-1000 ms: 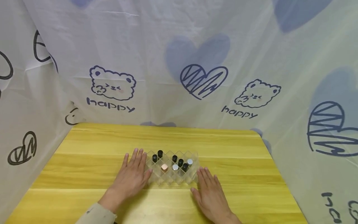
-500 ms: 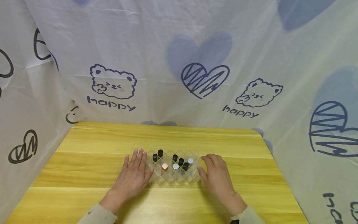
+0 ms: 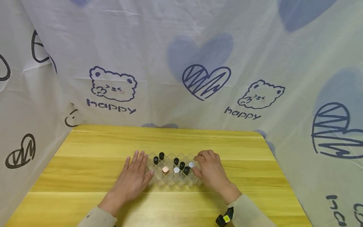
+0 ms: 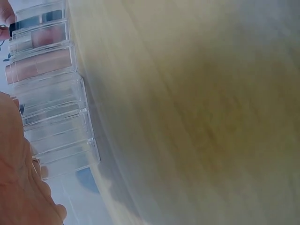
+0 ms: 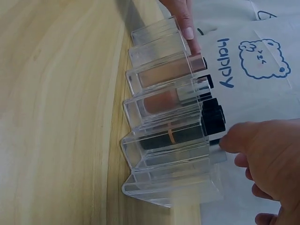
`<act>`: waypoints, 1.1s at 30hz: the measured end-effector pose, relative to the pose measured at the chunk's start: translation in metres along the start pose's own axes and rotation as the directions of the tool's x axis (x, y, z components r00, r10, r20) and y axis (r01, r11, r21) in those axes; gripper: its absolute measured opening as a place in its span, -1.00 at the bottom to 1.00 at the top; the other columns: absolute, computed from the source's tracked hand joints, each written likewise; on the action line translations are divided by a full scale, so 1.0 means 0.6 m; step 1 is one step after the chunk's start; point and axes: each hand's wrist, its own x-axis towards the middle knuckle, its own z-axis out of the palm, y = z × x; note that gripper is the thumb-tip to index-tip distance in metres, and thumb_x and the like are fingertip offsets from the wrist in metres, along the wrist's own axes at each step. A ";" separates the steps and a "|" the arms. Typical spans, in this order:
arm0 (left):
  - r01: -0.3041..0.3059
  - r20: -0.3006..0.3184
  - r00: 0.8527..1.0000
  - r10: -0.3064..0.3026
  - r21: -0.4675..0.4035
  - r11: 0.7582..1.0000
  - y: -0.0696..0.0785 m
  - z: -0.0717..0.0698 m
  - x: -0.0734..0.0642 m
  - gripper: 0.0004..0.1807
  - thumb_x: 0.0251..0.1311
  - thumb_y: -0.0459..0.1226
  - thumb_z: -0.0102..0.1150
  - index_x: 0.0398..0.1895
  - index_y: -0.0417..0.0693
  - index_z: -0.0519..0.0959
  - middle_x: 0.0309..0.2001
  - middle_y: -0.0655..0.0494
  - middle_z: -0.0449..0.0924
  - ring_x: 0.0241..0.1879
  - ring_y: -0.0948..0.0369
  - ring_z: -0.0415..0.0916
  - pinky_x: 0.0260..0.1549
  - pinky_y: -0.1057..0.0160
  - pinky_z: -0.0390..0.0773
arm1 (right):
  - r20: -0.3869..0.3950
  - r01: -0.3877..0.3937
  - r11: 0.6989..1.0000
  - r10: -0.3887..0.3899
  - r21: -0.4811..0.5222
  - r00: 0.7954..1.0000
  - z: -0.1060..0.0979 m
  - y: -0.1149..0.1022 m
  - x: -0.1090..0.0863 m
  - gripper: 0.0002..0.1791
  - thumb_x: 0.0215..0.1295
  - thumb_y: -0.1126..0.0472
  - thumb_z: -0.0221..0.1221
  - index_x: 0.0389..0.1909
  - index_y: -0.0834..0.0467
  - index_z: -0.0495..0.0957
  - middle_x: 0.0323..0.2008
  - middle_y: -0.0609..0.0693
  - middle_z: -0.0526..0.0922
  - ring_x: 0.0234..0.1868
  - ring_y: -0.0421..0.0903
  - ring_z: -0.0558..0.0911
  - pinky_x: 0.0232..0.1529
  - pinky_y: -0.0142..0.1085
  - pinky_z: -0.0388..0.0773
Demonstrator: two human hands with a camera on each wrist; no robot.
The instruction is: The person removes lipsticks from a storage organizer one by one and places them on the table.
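Note:
A clear acrylic lipstick organizer (image 3: 170, 183) with diamond-shaped compartments stands mid-table, several lipstick and lip gloss tubes upright in it. Their caps are black (image 3: 161, 155), silver (image 3: 176, 170) and rose gold (image 3: 165, 170). My left hand (image 3: 132, 178) lies flat with fingers straight along the organizer's left end, thumb at its front corner. At the right end, the thumb and forefinger of my right hand (image 3: 212, 171) pinch a silver-capped tube (image 5: 217, 153), still seated in its compartment. Close by, the right wrist view shows a dark tube with a gold band (image 5: 171, 135).
The yellow wood-grain table (image 3: 93, 148) extends around the organizer on all sides. Behind and beside it hangs a white cloth (image 3: 158, 104) printed with hearts and bears. A black wrist strap with a yellow piece (image 3: 226, 218) sits at my right cuff.
My right hand has lifted from beside the organizer's front right corner, moved up and then left over its right end, curling its fingers to the silver cap. My left hand stays put.

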 end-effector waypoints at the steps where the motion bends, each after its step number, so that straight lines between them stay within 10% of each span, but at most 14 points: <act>1: 0.001 0.003 1.000 -0.001 -0.004 1.000 0.000 0.000 -0.001 -0.18 0.67 0.15 -0.28 0.66 -0.31 0.06 0.68 -0.24 -0.08 0.69 -0.20 -0.19 0.63 -0.33 -0.10 | 0.005 0.004 1.000 -0.004 -0.004 1.000 0.001 0.000 0.001 -0.70 0.30 0.08 0.48 -0.07 0.16 0.71 -0.03 0.04 0.66 0.08 0.10 0.57 0.16 0.16 0.55; 22: 0.011 -0.003 1.000 -0.011 -0.005 1.000 0.001 0.005 -0.003 -0.18 0.67 0.15 -0.26 0.66 -0.30 0.08 0.68 -0.23 0.01 0.70 -0.17 -0.18 0.64 -0.30 -0.13 | 0.074 0.152 0.980 -0.144 -0.128 0.987 0.007 0.011 0.018 -0.80 0.28 0.08 0.40 -0.19 0.09 0.68 -0.10 -0.01 0.68 -0.03 0.04 0.56 0.05 0.03 0.50; 33: 0.017 -0.006 1.000 -0.017 0.002 1.000 0.001 0.002 -0.002 -0.19 0.67 0.14 -0.28 0.66 -0.29 0.09 0.69 -0.20 -0.06 0.70 -0.17 -0.18 0.65 -0.30 -0.20 | 0.098 0.065 0.997 -0.060 -0.047 0.993 0.003 0.010 0.029 -0.76 0.21 0.04 0.41 -0.28 0.08 0.61 -0.18 -0.06 0.63 -0.08 0.02 0.51 -0.01 -0.06 0.42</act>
